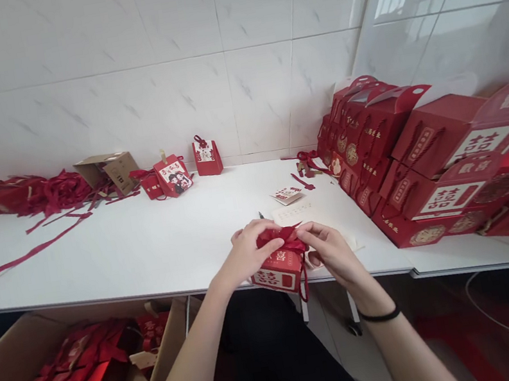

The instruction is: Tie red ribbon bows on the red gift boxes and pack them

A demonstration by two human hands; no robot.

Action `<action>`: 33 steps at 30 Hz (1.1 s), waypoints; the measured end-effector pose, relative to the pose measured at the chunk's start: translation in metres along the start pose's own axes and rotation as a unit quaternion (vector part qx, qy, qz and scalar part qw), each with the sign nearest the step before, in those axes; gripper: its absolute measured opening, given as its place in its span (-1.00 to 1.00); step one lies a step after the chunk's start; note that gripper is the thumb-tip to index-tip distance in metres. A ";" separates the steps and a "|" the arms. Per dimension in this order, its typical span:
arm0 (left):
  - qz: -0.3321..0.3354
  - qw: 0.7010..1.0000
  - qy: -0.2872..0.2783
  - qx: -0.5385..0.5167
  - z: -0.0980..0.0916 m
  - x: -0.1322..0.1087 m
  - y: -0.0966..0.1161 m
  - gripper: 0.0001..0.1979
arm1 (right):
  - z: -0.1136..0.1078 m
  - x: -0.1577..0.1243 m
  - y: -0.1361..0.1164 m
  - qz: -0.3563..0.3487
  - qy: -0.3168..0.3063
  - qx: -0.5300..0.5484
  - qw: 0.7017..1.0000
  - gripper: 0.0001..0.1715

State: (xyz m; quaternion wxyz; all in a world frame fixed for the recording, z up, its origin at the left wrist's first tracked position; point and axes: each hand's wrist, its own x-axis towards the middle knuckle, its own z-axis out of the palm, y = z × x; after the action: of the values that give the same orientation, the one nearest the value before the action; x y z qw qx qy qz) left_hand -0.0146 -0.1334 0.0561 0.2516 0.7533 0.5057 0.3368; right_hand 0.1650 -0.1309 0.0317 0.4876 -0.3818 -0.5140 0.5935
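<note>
A small red gift box (pixel 275 271) with white-and-red patterned side sits at the table's front edge, tilted toward me. A dark red ribbon (pixel 293 244) is on its top, and a cord hangs from its right side. My left hand (pixel 250 246) lies over the box's top left, fingers closed on the ribbon and the top of the box. My right hand (pixel 326 245) pinches the ribbon's end at the right, thumb and forefinger together. Behind the hands are a printed card (pixel 287 195) and a cream paper (pixel 293 212).
Stacked red boxes (pixel 443 152) fill the right of the white table (pixel 147 247). Small red boxes (pixel 207 159), an open brown carton (pixel 119 173) and piled ribbons (pixel 59 190) stand along the wall. Below left, a large cardboard box (pixel 0 363) holds red packages.
</note>
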 end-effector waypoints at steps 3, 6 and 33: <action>0.018 0.997 0.072 0.030 -0.002 0.002 -0.001 -0.68 | 0.006 -0.018 0.009 -0.009 0.063 0.063 0.996 -0.64; -0.032 0.970 0.224 0.093 0.008 -0.015 0.009 -0.76 | 0.018 -0.036 0.016 -0.016 0.092 0.077 0.993 -0.67; -0.091 0.974 0.199 -0.065 -0.002 -0.030 -0.014 -0.73 | 0.004 -0.052 0.008 0.035 0.026 -0.341 0.939 -0.36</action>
State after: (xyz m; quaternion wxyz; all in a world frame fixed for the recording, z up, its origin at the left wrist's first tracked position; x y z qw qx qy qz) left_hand -0.0326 -0.1566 0.0402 0.2239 0.6038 0.5893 0.4878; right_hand 0.1716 -0.1821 0.0220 0.3205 -0.5583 -0.6588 0.3893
